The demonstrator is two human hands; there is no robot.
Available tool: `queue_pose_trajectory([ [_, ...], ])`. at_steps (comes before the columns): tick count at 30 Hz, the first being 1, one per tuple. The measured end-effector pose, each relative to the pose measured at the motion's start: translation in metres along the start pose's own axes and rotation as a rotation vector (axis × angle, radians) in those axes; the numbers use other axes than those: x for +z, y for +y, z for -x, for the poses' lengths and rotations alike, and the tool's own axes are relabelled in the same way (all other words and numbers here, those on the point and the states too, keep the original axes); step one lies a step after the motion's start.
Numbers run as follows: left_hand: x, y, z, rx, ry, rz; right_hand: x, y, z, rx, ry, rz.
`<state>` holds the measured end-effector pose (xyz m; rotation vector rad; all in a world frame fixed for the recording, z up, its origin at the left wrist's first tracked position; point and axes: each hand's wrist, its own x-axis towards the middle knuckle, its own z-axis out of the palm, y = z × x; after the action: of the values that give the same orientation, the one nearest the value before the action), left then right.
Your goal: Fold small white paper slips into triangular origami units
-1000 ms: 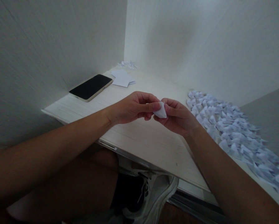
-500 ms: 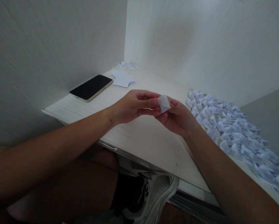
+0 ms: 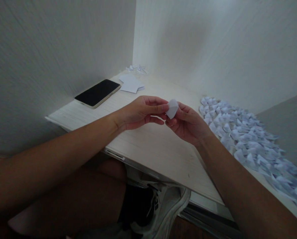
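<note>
Leg (image 3: pixel 89 192): bending below the desk (image 3: pixel 148 146), its foot wearing a black sock (image 3: pixel 136 202) and a pale shoe (image 3: pixel 174 202).
Left hand (image 3: pixel 143 113): pinching the folded paper (image 3: pixel 172 109) at its left edge between thumb and forefinger, the lower fingers curving loosely beneath.
Right hand (image 3: pixel 188 121): closing thumb and fingers on the paper's right side.
Folded paper: sitting between both sets of fingertips, above the desk's middle.
Folded pieces (image 3: pixel 245 136): covering the right side in a dense spread, beyond the right forearm.
Phone (image 3: pixel 98 93): lying screen up by the left wall (image 3: pixel 64 43).
Flat sheets (image 3: pixel 130 83): overlapping just beside the phone.
Paper scraps (image 3: pixel 136 69): lying in the far corner.
</note>
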<state>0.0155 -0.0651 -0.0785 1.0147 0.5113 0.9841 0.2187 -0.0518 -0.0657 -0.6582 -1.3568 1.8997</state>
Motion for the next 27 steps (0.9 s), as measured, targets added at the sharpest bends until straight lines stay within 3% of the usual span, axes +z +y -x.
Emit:
queue_pose_trajectory([
  [12,-0.0048,0.0038,-0.0008,-0.169,0.050,-0.008,-0.0096,0.0069,-0.0027,0.039,-0.023,0.004],
  [16,-0.0038,0.0029,-0.0006,-0.107,0.082,-0.073,-0.0076,0.0056,-0.0030,0.039,-0.033,0.020],
  [20,-0.0016,-0.0005,-0.0010,-0.001,0.134,-0.160,-0.0057,0.0041,-0.0040,0.050,0.034,0.059],
  [27,-0.0044,-0.0006,-0.0038,0.027,0.188,-0.275,-0.0064,0.0049,-0.0049,0.028,0.104,0.176],
])
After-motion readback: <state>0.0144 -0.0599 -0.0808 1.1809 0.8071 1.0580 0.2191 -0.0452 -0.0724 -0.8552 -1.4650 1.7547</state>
